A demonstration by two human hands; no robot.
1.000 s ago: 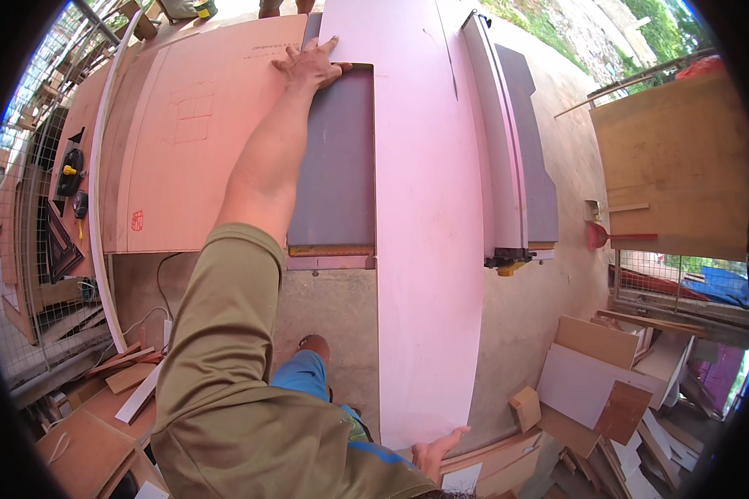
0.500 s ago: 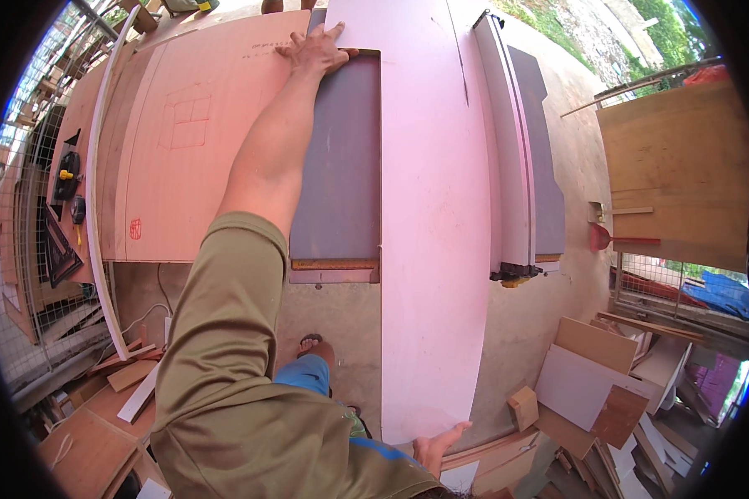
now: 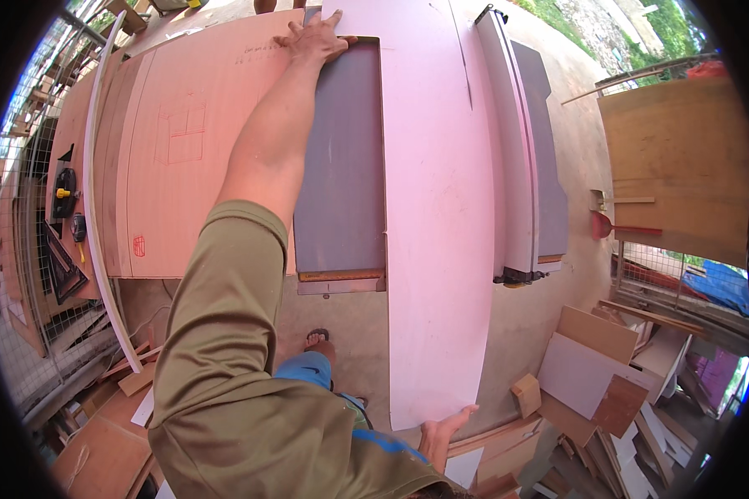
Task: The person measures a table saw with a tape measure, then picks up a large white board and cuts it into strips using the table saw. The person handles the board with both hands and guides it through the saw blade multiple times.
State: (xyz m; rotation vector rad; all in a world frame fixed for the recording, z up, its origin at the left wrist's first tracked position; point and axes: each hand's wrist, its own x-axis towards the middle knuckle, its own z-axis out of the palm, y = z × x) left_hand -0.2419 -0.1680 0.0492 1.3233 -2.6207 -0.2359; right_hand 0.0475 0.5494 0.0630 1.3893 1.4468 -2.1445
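Grey tabletop (image 3: 341, 166) beneath pink board (image 3: 437, 208); concrete floor (image 3: 358, 333); piled boards (image 3: 585, 374).

pink board (image 3: 438, 249) smooth w/ sheen; gry tabletop (image 3: 343, 166) matt

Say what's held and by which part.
The long pink board: the right hand supports its near end, grip partly hidden; the left hand lies spread at its left edge.

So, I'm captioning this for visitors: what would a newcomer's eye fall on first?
Probably the long, flat, pale-pink board running down the middle, with the bare right hand at its near end. Next, the bare left hand, spread at the board's left edge near the top. Then the jumbled brown and white offcuts at lower right.
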